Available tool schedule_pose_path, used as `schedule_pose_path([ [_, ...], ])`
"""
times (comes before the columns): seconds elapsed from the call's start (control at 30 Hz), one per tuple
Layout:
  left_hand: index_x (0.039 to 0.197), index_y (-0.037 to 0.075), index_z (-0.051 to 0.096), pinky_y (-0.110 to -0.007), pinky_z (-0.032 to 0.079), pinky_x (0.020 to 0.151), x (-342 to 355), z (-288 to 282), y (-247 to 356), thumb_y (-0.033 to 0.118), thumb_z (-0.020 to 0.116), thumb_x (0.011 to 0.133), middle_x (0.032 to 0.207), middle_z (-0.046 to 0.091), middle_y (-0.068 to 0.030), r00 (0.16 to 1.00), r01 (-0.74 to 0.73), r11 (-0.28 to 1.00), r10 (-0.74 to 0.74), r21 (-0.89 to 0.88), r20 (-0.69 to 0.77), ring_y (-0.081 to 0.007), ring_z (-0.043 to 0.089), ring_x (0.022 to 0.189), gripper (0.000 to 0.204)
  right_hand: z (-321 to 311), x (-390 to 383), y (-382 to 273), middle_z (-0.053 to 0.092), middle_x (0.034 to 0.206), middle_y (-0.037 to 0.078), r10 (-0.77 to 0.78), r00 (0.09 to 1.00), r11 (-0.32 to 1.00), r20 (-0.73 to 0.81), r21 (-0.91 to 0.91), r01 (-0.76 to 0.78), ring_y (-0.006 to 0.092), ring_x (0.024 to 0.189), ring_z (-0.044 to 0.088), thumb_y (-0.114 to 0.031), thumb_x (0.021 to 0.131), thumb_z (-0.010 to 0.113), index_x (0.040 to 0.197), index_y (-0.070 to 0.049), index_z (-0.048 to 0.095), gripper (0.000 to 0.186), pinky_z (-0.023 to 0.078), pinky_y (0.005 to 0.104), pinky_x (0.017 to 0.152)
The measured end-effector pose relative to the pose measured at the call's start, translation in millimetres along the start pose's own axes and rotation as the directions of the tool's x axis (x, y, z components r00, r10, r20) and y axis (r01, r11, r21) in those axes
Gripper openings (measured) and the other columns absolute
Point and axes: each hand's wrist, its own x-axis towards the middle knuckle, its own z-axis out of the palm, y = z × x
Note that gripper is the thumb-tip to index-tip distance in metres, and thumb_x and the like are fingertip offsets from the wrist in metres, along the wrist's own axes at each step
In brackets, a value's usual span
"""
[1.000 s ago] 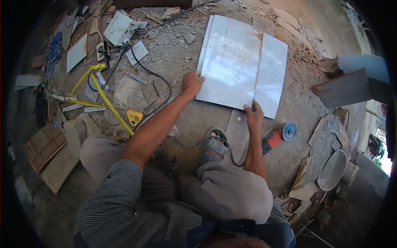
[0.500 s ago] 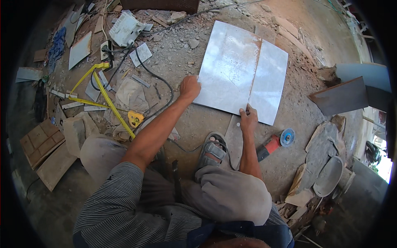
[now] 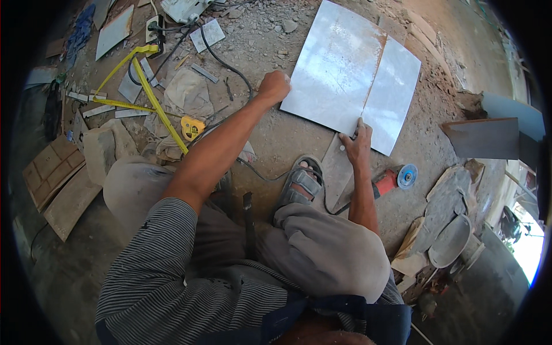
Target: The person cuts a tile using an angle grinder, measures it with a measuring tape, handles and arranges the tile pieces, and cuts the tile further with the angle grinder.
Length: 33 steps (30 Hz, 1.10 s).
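Note:
A large pale grey tile (image 3: pixel 336 63) lies on the dusty ground ahead of me, with a reddish-brown line running across it from the far edge to the near edge. My left hand (image 3: pixel 274 87) is closed at the tile's left edge, fingertips hidden. At the near edge, my right hand (image 3: pixel 357 144) grips the tile beside the end of that line, fingers on top and thumb to the left. Just right of my right forearm lies a red angle grinder (image 3: pixel 386 182) with a blue disc (image 3: pixel 407 176).
On the left are a yellow tape measure (image 3: pixel 191 127) with its blade pulled out, a black cable (image 3: pixel 221 63), a socket strip (image 3: pixel 154 31) and tile offcuts. Rubble (image 3: pixel 276 29) lies beyond. To the right are leaning tile pieces (image 3: pixel 482 138) and an oval basin (image 3: pixel 450 241).
My view has tilted, so the tile and both hands sit higher and further right in the picture. Both hands remain at the tile's edges, the right one with its fingers shifted slightly.

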Motion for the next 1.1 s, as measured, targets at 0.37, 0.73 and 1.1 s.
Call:
schedule_pose_path([
  [0.37, 0.084, 0.0, 0.069, -0.045, 0.051, 0.08, 2.5, 8.6, -8.6, 0.015, 0.06, 0.08, 0.091, 0.066, -0.0262, 0.992, -0.099, 0.994, 0.101, 0.039, -0.072, -0.0414, 0.064, 0.09, 0.018, 12.6, -5.4, 17.3, 0.046, 0.117, 0.023, -0.199, 0.977, 0.978, -0.076, -0.076, 0.193, 0.0376, 0.106, 0.049, -0.01, 0.075, 0.074, 0.134, 0.008, 0.039, 0.071, 0.042, 0.0387, 0.092],
  [0.73, 0.089, 0.005, 0.072, -0.041, 0.051, 0.078, -2.0, 19.4, -11.7, 0.016, 0.067, 0.074, 0.089, 0.068, -0.02, 0.983, -0.083, 0.992, 0.098, 0.096, -0.157, -0.0358, 0.066, 0.086, 0.02, 13.8, -9.1, 20.3, 0.045, 0.117, 0.024, -0.204, 0.976, 0.978, -0.081, -0.07, 0.199, 0.0393, 0.108, 0.047, -0.007, 0.074, 0.074, 0.134, 0.009, 0.037, 0.072, 0.041, 0.0403, 0.092],
  [1.1, 0.091, -0.001, 0.07, -0.043, 0.05, 0.077, -15.3, 33.5, -19.2, 0.009, 0.065, 0.079, 0.091, 0.066, -0.023, 0.924, -0.185, 0.983, 0.169, -0.014, -0.342, -0.0389, 0.064, 0.086, 0.016, 13.8, -9.1, 10.7, 0.045, 0.115, 0.023, -0.095, 0.995, 0.993, -0.03, -0.068, 0.092, 0.0371, 0.103, 0.05, -0.009, 0.073, 0.076, 0.134, 0.01, 0.035, 0.076, 0.044, 0.0395, 0.089],
])
